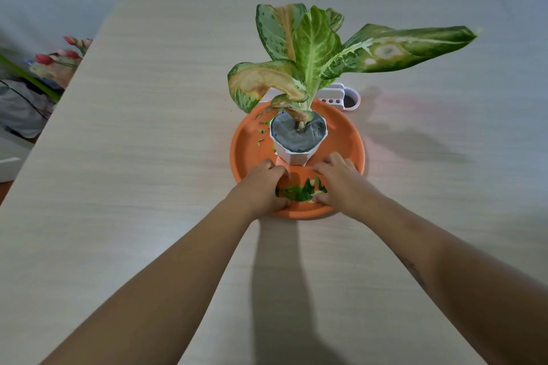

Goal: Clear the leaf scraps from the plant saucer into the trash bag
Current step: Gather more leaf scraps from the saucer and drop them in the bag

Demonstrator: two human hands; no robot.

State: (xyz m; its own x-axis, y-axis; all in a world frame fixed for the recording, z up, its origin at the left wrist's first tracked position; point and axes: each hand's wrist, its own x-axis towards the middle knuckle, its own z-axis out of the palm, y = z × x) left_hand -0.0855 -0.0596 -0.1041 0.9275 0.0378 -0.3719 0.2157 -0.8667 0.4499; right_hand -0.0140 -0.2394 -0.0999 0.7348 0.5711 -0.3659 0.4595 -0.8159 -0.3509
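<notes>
An orange plant saucer [347, 133] lies on the table with a white pot [298, 154] and its leafy plant [308, 50] standing in it. A heap of green leaf scraps [302, 191] lies at the saucer's near edge. My left hand [262, 184] and my right hand [338, 179] rest in the saucer on either side of the heap, fingers curled inward and touching it. A few small scraps [261, 135] lie on the saucer's left part beside the pot. No trash bag is in view.
A white and pink holder [345, 98] stands just behind the saucer. Off the table's left edge are artificial flowers [56, 61] and grey cloth [20, 107]. The pale wooden table [148, 157] stretches wide around the saucer.
</notes>
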